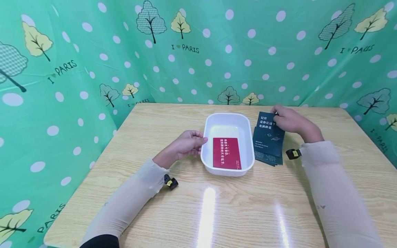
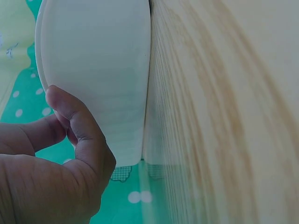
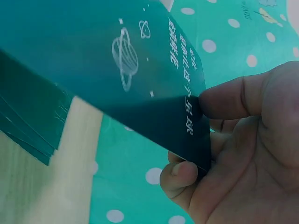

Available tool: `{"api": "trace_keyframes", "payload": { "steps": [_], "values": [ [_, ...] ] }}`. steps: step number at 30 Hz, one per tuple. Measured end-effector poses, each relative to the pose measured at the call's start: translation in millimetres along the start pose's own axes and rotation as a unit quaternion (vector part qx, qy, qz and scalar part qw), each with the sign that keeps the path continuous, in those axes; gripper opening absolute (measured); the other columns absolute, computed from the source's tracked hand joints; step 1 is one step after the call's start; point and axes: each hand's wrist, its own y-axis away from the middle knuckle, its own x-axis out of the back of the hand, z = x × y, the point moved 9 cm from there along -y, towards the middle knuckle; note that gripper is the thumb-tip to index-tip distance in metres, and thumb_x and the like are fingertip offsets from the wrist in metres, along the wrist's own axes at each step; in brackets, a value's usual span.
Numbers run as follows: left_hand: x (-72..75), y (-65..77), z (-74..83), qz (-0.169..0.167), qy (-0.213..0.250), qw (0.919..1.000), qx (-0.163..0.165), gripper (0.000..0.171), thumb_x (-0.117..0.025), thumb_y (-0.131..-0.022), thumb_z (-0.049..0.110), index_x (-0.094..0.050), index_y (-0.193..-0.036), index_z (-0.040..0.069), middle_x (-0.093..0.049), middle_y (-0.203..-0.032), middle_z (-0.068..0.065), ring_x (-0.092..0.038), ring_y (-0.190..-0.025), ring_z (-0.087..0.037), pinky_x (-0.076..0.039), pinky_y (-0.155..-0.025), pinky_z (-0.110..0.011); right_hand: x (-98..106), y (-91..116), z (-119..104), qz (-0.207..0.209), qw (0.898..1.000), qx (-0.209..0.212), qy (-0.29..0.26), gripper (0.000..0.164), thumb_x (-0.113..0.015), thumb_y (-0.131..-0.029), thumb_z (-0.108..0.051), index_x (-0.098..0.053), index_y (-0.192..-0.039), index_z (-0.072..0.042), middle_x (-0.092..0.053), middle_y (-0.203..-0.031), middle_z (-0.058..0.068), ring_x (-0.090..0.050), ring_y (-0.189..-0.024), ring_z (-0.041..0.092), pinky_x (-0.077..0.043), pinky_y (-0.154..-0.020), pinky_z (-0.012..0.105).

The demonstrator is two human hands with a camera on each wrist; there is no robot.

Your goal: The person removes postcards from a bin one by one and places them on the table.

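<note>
A white plastic basin [image 1: 227,173] stands on the table with a red card [image 1: 226,153] printed in white characters lying inside. My left hand [image 1: 188,143] is at the basin's left side and holds its rim, a digit's tip showing on the edge. In the left wrist view the basin's outer wall [image 2: 98,79] rises behind the thumb [image 2: 77,116]. To the right of the basin, my right hand [image 1: 286,119] pinches the upper corner of a dark teal card [image 1: 269,137] with planet drawings. More dark teal cards [image 1: 269,159] lie in a loose pile under it.
The wood-grain table [image 1: 173,210] reflects light in front of the basin. A green curtain [image 1: 186,79] with white dots and trees hangs behind and to the left. Small black cameras [image 1: 170,182] are strapped at both wrists.
</note>
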Motion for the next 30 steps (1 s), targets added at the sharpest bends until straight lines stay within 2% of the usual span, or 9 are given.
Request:
{"api": "trace_keyframes", "payload": {
  "steps": [6,10,14,19,24,30],
  "values": [
    [0.7,-1.0,-0.5,0.001,0.004,1.0000,-0.003,0.023,-0.060,-0.098,0.012,-0.050,-0.114,-0.001,-0.058,-0.104,-0.022,-0.058,-0.071,-0.020,-0.052,-0.059,-0.028,-5,-3,7,-0.004,1.000,0.002,0.014,0.023,-0.035,-0.101,-0.007,-0.044,-0.119,0.004,-0.055,-0.109,0.026,-0.054,-0.091,0.034,-0.048,-0.076,0.046],
    [1.0,-1.1,-0.6,0.003,0.006,1.0000,-0.004,0.023,-0.061,-0.097,0.011,-0.050,-0.115,-0.001,-0.058,-0.105,-0.022,-0.058,-0.072,-0.020,-0.053,-0.061,-0.029,-8,-5,8,-0.007,0.999,0.011,0.032,0.026,-0.045,-0.102,-0.014,-0.049,-0.118,0.006,-0.059,-0.106,0.025,-0.057,-0.088,0.033,-0.050,-0.073,0.045],
    [0.8,-1.2,-0.9,0.002,0.004,1.0000,-0.003,0.024,-0.061,-0.098,0.012,-0.050,-0.115,-0.001,-0.058,-0.105,-0.022,-0.058,-0.071,-0.020,-0.053,-0.061,-0.029,-15,-8,9,-0.029,0.998,0.008,0.054,0.040,-0.058,-0.099,-0.026,-0.052,-0.121,0.006,-0.060,-0.109,0.025,-0.058,-0.089,0.032,-0.051,-0.078,0.048],
    [0.0,-0.8,-0.3,0.000,0.003,1.0000,-0.004,0.024,-0.060,-0.098,0.012,-0.050,-0.115,-0.001,-0.058,-0.106,-0.022,-0.058,-0.071,-0.020,-0.053,-0.061,-0.029,-25,-9,15,-0.056,0.995,-0.012,0.080,0.055,-0.071,-0.090,-0.029,-0.049,-0.128,0.005,-0.056,-0.119,0.025,-0.055,-0.097,0.033,-0.048,-0.088,0.053],
    [-0.7,0.0,0.6,-0.001,0.002,1.0000,-0.007,0.023,-0.060,-0.098,0.012,-0.050,-0.114,-0.001,-0.058,-0.106,-0.022,-0.058,-0.071,-0.020,-0.053,-0.060,-0.029,-32,-10,13,-0.074,0.993,-0.015,0.088,0.058,-0.075,-0.087,-0.025,-0.049,-0.129,0.005,-0.056,-0.120,0.026,-0.054,-0.100,0.036,-0.045,-0.091,0.056],
    [-0.1,-0.1,0.6,0.000,0.001,1.0000,-0.009,0.023,-0.059,-0.098,0.011,-0.049,-0.114,-0.001,-0.058,-0.105,-0.022,-0.058,-0.071,-0.020,-0.052,-0.060,-0.029,-41,-10,13,-0.095,0.991,-0.025,0.096,0.057,-0.074,-0.088,-0.025,-0.049,-0.129,0.005,-0.058,-0.116,0.025,-0.054,-0.097,0.035,-0.045,-0.090,0.057]
  ]
}}
